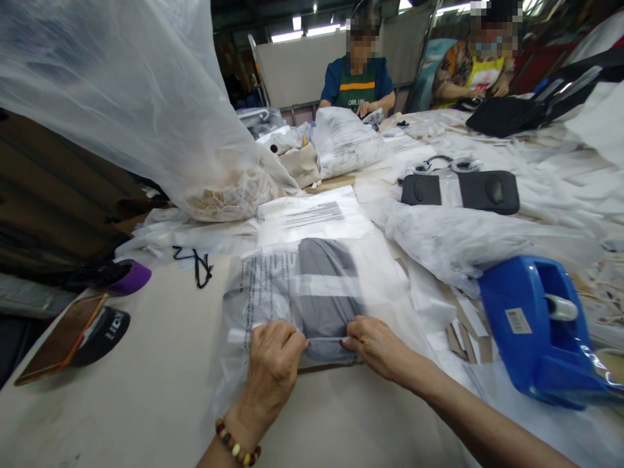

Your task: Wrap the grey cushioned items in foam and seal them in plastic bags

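A clear plastic bag with printed text (263, 270) lies flat on the table in front of me. Inside it, or partly in it, is a dark grey folded item (324, 309) with a pale band across it; its exact kind I cannot tell. My left hand (275, 357) pinches the near edge of the bag at the item's lower left corner. At the lower right corner my right hand (373, 344) grips the same edge, fingers closed. Beaded bracelet on the left wrist.
A blue tape dispenser (524, 325) stands at right. Behind it lie a black case (461, 192) and plastic bags. At left are a phone-like brown object (61, 338), a purple tape roll (129, 276) and a black cord (197, 266). Two people work across the table.
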Tool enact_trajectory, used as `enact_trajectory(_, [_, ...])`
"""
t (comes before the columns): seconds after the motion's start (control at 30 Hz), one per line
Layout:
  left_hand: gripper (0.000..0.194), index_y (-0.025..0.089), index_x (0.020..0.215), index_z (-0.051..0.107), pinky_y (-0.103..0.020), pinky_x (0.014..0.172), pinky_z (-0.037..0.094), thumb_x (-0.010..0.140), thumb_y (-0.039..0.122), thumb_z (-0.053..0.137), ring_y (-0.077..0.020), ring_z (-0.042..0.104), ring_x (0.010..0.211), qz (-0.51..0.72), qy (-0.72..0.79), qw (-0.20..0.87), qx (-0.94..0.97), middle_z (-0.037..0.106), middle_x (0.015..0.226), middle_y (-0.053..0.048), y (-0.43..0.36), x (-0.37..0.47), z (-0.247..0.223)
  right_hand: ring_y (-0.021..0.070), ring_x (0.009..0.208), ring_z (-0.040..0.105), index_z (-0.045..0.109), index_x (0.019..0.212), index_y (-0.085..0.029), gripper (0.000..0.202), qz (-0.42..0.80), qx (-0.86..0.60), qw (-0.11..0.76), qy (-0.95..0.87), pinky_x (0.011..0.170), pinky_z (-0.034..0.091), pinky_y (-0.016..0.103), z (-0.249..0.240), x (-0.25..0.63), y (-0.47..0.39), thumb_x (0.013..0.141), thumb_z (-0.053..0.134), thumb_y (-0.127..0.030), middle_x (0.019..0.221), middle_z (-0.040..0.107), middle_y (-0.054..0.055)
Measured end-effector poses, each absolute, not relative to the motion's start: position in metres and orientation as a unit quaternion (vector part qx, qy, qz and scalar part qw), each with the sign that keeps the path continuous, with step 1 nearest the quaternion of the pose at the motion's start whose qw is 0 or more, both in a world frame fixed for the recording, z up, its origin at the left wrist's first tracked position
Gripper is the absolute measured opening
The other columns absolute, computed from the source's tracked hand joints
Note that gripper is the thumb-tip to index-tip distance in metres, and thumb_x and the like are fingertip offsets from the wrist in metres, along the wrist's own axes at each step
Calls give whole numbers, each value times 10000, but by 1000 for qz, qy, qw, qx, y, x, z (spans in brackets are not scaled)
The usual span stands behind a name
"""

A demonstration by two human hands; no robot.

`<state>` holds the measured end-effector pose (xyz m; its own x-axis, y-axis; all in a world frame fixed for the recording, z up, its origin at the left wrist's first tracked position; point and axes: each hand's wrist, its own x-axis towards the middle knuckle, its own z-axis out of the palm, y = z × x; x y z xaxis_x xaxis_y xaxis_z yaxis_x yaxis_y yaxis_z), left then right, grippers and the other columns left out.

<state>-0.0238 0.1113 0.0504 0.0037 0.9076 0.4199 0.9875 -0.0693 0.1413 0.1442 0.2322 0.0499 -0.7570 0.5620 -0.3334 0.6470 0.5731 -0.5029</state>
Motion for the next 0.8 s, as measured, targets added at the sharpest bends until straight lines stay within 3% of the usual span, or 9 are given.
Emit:
enact_trajectory(0.27, [229, 167, 676, 473, -318, 640, 273, 883, 107, 398, -180, 422, 689, -202, -664, 89, -714, 501, 679, -22, 117, -25, 42, 132, 709, 553, 638, 729, -135, 227, -316, 338, 66, 884, 647, 343, 216, 51, 144, 233, 874, 497, -237, 780, 612, 55])
enact_trajectory(0.4, [109, 176, 751, 483, -326, 685, 276, 854, 181, 519, -183, 461, 715, -175, -662, 38, -728, 534, 713, 1, 116, -24, 51, 131, 698, 550, 641, 737, -132, 229, -319, 340, 63, 882, 645, 342, 217, 50, 144, 234, 875, 505, -253, 775, 610, 54])
enact_trajectory(0.5, [134, 183, 756, 488, -329, 689, 257, 789, 162, 616, -192, 476, 723, -139, -685, -16, -715, 545, 712, 14, 119, -25, 61, 128, 691, 550, 644, 740, -134, 229, -323, 344, 61, 880, 632, 335, 215, 49, 145, 234, 875, 507, -259, 770, 611, 50])
enact_trajectory(0.8, [150, 171, 673, 525, -340, 712, 269, 816, 156, 567, -181, 494, 736, -73, -739, -108, -661, 559, 679, 8, 128, -20, 68, 135, 708, 554, 643, 748, -131, 236, -331, 341, 67, 878, 622, 320, 223, 48, 145, 234, 873, 501, -271, 792, 614, 61])
